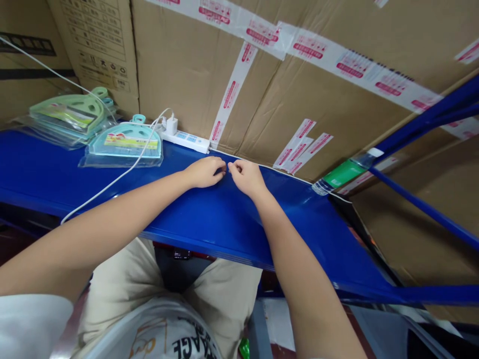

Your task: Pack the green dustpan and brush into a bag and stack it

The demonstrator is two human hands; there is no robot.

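My left hand point(205, 172) and my right hand point(245, 177) rest on the blue shelf top point(209, 219), close together near its back edge. Both have fingers curled into a pinch, fingertips almost touching each other. Whatever sits between the fingertips is too small to make out. A thin white cable runs along the shelf's back edge just behind the hands. Both forearms reach forward from the bottom of the view.
Large taped cardboard boxes point(299, 75) stand behind the shelf. A white power strip point(185, 139) with a charger and white cable point(112, 182) lies at the back left. Bagged teal and green plastic items point(125, 144) lie at far left. A blue rack beam point(422, 207) crosses on the right.
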